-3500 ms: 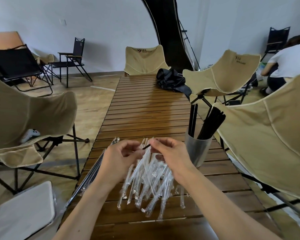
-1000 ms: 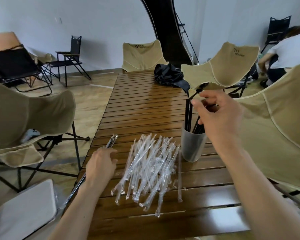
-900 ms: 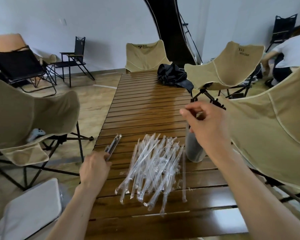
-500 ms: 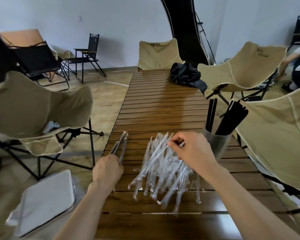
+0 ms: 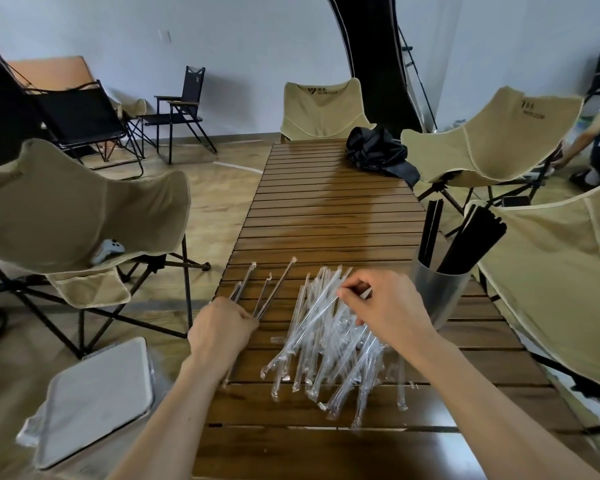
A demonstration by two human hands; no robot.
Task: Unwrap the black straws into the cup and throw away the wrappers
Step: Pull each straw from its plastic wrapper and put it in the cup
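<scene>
A heap of clear-wrapped straws (image 5: 329,344) lies on the slatted wooden table (image 5: 329,216). My right hand (image 5: 388,311) is over the heap's top and pinches the upper end of one wrapped straw. My left hand (image 5: 222,329) sits at the table's left edge and grips a bunch of empty clear wrappers (image 5: 267,292) that fan up and away from it. A grey cup (image 5: 437,296) stands to the right of the heap, holding several bare black straws (image 5: 465,237).
A white-lidded bin (image 5: 94,400) sits on the floor below the table's left edge. Beige folding chairs (image 5: 66,216) flank both sides. A black cloth bundle (image 5: 378,154) lies at the table's far end. A person crouches at the far right.
My right hand came back from the cup down to the heap and took hold of a wrapped straw. My left hand kept its wrappers, which now fan out more.
</scene>
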